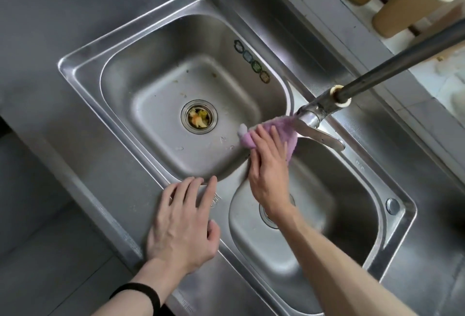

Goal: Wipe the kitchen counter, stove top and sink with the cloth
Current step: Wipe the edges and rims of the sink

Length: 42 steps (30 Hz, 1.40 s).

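1. We had the purple cloth [276,129] on the ridge that divides the two bowls of the sink [83,64], towards the back edge, just under the base of the tap [312,114].
2. The cloth lay ahead of both hands, away from the body. Its long side ran from the lip of the left bowl [156,84] up to the tap base, and one corner hung over into the right bowl [347,215].
3. Our right hand [269,172] was the nearer one, in fact on the cloth. Its fingers were laid nearly straight over the cloth and pressed it flat to the steel rather than clutching it. The forearm reached in from the near right corner, across the right bowl.
4. Our left hand [183,222] was spread flat on the sink's front rim, beside the near corner of the left bowl. Its fingers were relaxed and held nothing, and it was well apart from the cloth.
5. We judged that the wipe was on the sink, and that the next stroke would turn on the ridge's line: pull back along it towards the front rim, or sweep down into a bowl.
6. Food scraps sat in the left bowl's drain [198,117], with specks on the floor of that bowl, so it looked not yet done.
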Motion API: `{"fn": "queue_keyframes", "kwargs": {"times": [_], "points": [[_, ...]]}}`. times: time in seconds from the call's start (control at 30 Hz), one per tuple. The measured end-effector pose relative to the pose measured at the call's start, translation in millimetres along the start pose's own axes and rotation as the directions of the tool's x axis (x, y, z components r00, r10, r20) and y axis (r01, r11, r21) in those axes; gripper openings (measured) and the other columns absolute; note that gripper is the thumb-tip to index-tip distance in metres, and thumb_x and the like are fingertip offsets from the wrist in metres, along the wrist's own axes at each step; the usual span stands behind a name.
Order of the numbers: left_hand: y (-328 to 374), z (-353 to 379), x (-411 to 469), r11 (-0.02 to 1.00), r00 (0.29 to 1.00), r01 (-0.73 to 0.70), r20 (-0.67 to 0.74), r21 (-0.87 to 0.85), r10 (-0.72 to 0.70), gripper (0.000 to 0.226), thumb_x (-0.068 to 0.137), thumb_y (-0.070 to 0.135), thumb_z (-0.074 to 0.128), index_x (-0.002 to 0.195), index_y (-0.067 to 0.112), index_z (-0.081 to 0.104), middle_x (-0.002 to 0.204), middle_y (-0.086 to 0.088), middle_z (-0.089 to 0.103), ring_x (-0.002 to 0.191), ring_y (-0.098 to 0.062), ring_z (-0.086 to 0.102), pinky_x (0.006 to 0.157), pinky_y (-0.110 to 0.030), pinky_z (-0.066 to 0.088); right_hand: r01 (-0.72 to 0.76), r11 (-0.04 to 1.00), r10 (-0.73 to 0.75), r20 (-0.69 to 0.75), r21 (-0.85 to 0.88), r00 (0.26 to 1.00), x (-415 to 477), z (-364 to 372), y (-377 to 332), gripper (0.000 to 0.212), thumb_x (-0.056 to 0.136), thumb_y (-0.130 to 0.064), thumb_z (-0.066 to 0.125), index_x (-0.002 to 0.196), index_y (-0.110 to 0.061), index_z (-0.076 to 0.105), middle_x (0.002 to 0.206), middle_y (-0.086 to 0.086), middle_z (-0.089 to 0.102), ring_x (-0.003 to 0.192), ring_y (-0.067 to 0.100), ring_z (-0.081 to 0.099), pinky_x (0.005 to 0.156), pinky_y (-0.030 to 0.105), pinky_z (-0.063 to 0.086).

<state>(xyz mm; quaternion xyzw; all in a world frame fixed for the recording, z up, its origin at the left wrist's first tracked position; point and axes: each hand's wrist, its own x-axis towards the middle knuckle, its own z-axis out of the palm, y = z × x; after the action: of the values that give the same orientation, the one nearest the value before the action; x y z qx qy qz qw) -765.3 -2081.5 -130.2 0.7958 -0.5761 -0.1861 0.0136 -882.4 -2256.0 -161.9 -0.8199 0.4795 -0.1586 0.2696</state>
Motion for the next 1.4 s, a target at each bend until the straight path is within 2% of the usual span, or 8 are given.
{"fn": "queue_keyframes", "kwargs": {"times": [0.33,0.47,0.53,0.67,0.93,1.1,1.2,1.4], "points": [[1,4,1,1.000,0.998,0.005,-0.062,0.025,-0.003,0.060,0.071,0.035,0.056,0.124,0.007,0.064,0.127,-0.016,0.063,0.125,-0.036,0.057,0.111,-0.053,0.040,0.032,0.961,-0.050,0.059,0.273,0.997,-89,32,-33,0.055,0.101,0.004,0.055,0.153,-0.014,0.050,0.166,-0.004,0.037,0.160,0.011,0.018,0.129,0.026,0.016],[0,4,2,0.999,0.994,0.017,-0.107,0.048,-0.012,0.053,0.072,0.034,0.054,0.117,0.009,0.065,0.123,-0.014,0.062,0.121,-0.035,0.057,0.110,-0.051,0.041,-0.058,0.899,-0.016,0.166,0.433,0.986,-105,9,-28,0.044,0.107,-0.004,0.049,0.150,-0.011,0.055,0.159,-0.002,0.049,0.155,0.010,0.033,0.127,0.030,0.026],[-2,4,1,0.998,0.995,0.003,-0.102,0.057,0.002,0.067,0.073,0.037,0.052,0.133,0.011,0.062,0.130,-0.011,0.062,0.125,-0.033,0.055,0.112,-0.049,0.039,-0.169,0.853,0.034,0.271,0.494,0.962,-132,-8,-23,0.043,0.109,-0.010,0.047,0.150,-0.021,0.055,0.138,-0.023,0.061,0.132,-0.004,0.055,0.115,0.019,0.036],[0,4,-2,0.995,0.997,0.005,-0.071,0.101,0.003,0.075,0.077,0.037,0.046,0.149,0.015,0.051,0.136,-0.008,0.060,0.128,-0.029,0.053,0.114,-0.047,0.036,-0.321,0.854,0.126,0.435,0.410,0.892,-181,-43,-6,0.036,0.112,-0.025,0.043,0.118,-0.056,0.060,0.078,-0.025,0.056,0.075,-0.002,0.052,0.078,0.027,0.044],[7,2,-4,0.988,0.995,0.019,-0.097,0.151,-0.004,0.074,0.075,0.031,0.046,0.146,0.009,0.056,0.132,-0.013,0.063,0.123,-0.033,0.056,0.108,-0.051,0.038,-0.434,0.855,0.274,0.464,0.284,0.842,-249,-101,17,0.025,0.111,-0.044,0.035,0.110,-0.043,0.060,0.118,-0.024,0.060,0.134,0.005,0.048,0.100,0.017,0.033],[7,3,-4,0.982,0.997,0.020,-0.079,0.185,-0.005,0.076,0.077,0.034,0.041,0.147,0.009,0.055,0.134,-0.015,0.063,0.125,-0.035,0.056,0.107,-0.053,0.038,-0.347,0.925,0.381,0.361,-0.158,0.851,-254,-72,-11,0.055,0.103,-0.061,0.011,0.139,-0.041,0.048,0.142,-0.025,0.048,0.142,0.006,0.037,0.113,0.030,0.028],[10,2,-6,0.982,0.997,0.022,-0.080,0.185,-0.007,0.076,0.077,0.034,0.040,0.147,0.007,0.055,0.134,-0.016,0.064,0.124,-0.035,0.057,0.106,-0.054,0.039,-0.442,0.867,0.495,0.293,-0.230,0.818,-237,-50,-34,0.070,0.095,-0.064,0.009,0.137,-0.032,0.056,0.138,-0.017,0.058,0.135,0.015,0.048,0.110,0.040,0.033],[12,-1,-8,0.982,0.997,0.016,-0.072,0.188,-0.002,0.074,0.078,0.031,0.044,0.147,0.009,0.054,0.133,-0.015,0.063,0.124,-0.036,0.056,0.105,-0.054,0.040,-0.581,0.780,0.607,0.058,-0.232,0.792,-217,-33,-44,0.038,0.093,-0.042,0.044,0.078,-0.020,0.071,0.095,0.002,0.078,0.094,0.029,0.073,0.075,0.045,0.052]]}}
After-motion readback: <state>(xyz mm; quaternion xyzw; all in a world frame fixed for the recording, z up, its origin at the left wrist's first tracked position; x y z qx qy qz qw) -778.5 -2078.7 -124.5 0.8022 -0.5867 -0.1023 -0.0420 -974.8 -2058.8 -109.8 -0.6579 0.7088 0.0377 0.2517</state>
